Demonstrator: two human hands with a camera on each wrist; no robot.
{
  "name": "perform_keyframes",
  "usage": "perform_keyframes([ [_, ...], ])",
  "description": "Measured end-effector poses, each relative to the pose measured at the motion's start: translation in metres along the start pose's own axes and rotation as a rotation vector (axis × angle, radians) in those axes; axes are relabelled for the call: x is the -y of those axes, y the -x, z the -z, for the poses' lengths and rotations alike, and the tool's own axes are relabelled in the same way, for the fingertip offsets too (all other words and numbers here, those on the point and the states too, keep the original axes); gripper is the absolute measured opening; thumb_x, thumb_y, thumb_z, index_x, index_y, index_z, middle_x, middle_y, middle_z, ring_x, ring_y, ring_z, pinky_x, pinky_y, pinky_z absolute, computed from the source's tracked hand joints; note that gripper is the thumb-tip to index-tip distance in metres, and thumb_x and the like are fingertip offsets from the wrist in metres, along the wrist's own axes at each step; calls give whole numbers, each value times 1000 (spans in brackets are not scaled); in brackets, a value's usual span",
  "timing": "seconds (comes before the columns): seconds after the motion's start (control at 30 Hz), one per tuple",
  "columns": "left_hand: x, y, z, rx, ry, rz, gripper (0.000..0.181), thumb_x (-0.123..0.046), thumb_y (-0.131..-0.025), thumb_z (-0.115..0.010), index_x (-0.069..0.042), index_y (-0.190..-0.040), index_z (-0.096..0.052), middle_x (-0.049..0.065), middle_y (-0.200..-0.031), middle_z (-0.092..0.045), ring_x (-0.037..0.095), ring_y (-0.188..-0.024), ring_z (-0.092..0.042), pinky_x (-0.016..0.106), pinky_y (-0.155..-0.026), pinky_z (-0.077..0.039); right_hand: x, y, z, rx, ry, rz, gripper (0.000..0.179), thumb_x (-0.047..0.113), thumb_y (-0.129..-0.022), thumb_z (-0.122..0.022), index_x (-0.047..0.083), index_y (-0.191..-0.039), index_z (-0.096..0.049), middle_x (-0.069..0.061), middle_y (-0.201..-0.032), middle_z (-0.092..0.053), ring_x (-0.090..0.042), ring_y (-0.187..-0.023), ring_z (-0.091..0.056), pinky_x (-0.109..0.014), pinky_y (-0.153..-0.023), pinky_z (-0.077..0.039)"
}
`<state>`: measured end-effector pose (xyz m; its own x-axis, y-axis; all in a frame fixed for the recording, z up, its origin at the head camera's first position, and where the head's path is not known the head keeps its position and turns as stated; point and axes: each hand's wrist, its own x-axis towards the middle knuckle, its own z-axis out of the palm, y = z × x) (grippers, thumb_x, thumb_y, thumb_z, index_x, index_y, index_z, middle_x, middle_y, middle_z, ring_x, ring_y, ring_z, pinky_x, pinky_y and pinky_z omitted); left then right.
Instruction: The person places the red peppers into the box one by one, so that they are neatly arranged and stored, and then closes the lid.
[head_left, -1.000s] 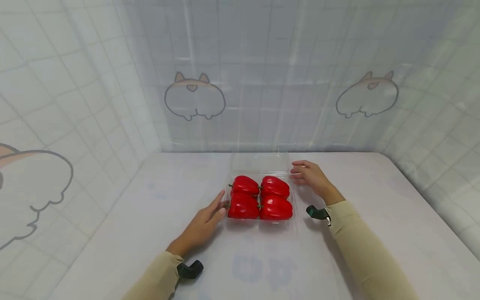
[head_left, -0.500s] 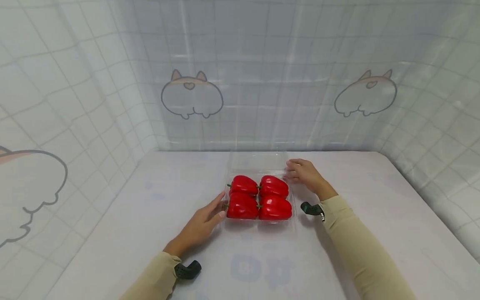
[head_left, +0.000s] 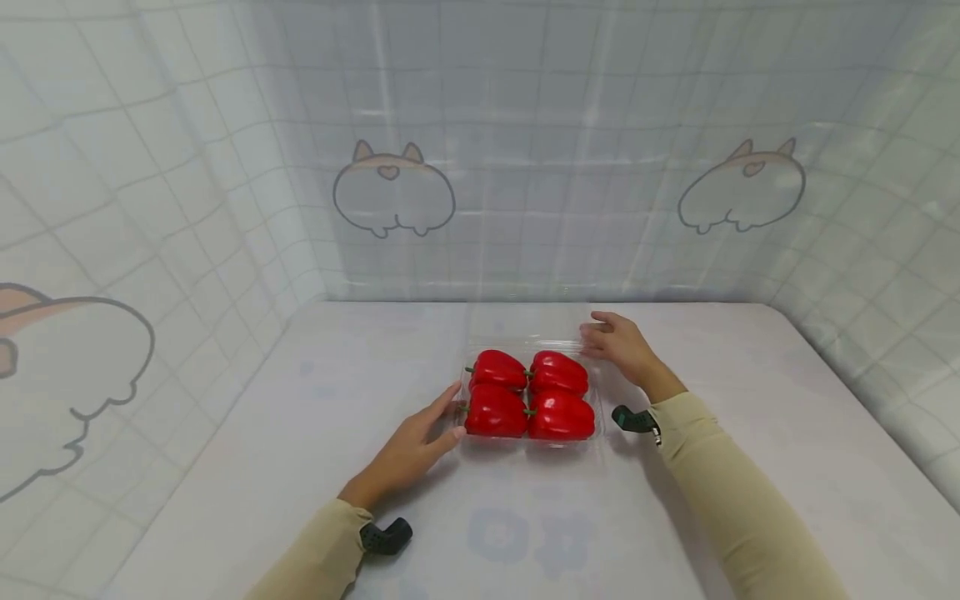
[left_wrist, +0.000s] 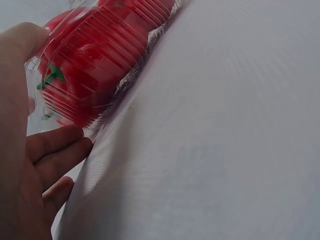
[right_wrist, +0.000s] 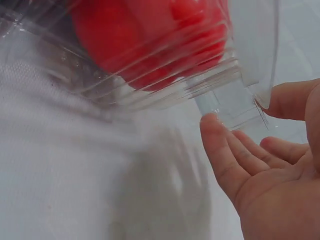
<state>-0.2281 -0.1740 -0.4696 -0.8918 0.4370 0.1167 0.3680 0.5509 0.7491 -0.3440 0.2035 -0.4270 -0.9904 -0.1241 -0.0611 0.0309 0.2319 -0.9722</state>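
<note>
Several red bell peppers (head_left: pixel 495 410) lie in a clear plastic clamshell box (head_left: pixel 534 442), green stems pointing left. My left hand (head_left: pixel 408 446) rests at the box's left side, thumb and fingers spread around its near left corner. The left wrist view shows the thumb (left_wrist: pixel 31 39) at the rim and the other fingers low against the ribbed wall. My right hand (head_left: pixel 624 346) is at the far right corner. In the right wrist view, its thumb and fingers hold the edge of the clear lid (right_wrist: pixel 255 45) beside the hinge. The lid stands up behind the peppers, hard to make out.
The box stands on a white table (head_left: pixel 360 358) with faint blue printing in front of it. White grid-patterned curtains (head_left: pixel 525 167) with cartoon animal drawings enclose the back and both sides. A dark wrist device (head_left: pixel 386 537) sits on each forearm.
My right hand has closed in on the lid's right edge and shifted slightly away from me. The lid has risen from lying back. My left hand stays at the box.
</note>
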Motion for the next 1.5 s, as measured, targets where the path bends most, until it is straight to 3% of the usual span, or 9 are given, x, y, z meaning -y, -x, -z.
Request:
perform_keyframes([
  [0.23,-3,-2,0,-9,-1,23,76,-50,-96,-61,-33,-160,-25,-3,-149,-50,22,-139,-44,57,-107,-41,6,0,1,-24,28,67,67,4,-97,-60,-3,-155,-27,-25,-148,-45,-41,-122,-57,-34,-93,-54],
  [0.47,-3,-2,2,-10,24,69,75,-51,-95,-62,-37,-159,-26,-2,-150,-50,24,-142,-40,60,-107,-39,13,3,2,-20,75,102,72,5,-96,-63,5,-158,-25,-24,-149,-41,-39,-123,-58,-42,-97,-51],
  [0.63,-7,-3,3,-11,40,95,77,-52,-93,-64,-39,-159,-26,-2,-152,-47,24,-143,-38,59,-107,-39,19,5,2,1,47,209,68,-1,-98,-57,3,-157,-25,-27,-143,-41,-42,-125,-56,-42,-97,-50],
  [0.83,-8,-4,3,-11,63,105,79,-55,-92,-64,-36,-159,-27,0,-151,-48,25,-142,-40,59,-107,-39,25,6,4,16,-38,285,56,-3,-98,-56,1,-150,-37,-26,-135,-47,-46,-127,-52,-34,-93,-53],
  [1.07,-7,-5,1,-25,98,145,79,-54,-90,-68,-40,-157,-28,-1,-148,-51,23,-139,-44,55,-105,-44,31,11,5,5,-12,298,44,5,-101,-54,-1,-143,-43,-28,-130,-55,-20,-111,-62,-30,-92,-54],
  [1.1,-7,-4,1,-26,101,143,79,-54,-91,-68,-39,-158,-29,-1,-148,-51,24,-138,-45,54,-105,-44,31,12,5,6,-18,294,43,6,-102,-53,-1,-143,-43,-28,-130,-55,-23,-113,-61,-31,-93,-53],
  [1.3,-11,-2,1,-23,119,140,78,-52,-92,-67,-36,-158,-30,2,-149,-50,25,-139,-44,54,-106,-43,33,17,4,28,-119,310,40,12,-106,-43,-3,-143,-42,-24,-133,-55,-39,-127,-52,-42,-102,-47],
  [1.5,-11,-1,1,-21,114,146,78,-55,-91,-67,-40,-157,-29,0,-149,-50,24,-139,-44,54,-106,-42,33,22,3,82,-274,324,40,22,-108,-37,2,-141,-45,-9,-130,-58,-42,-134,-44,-51,-111,-36],
])
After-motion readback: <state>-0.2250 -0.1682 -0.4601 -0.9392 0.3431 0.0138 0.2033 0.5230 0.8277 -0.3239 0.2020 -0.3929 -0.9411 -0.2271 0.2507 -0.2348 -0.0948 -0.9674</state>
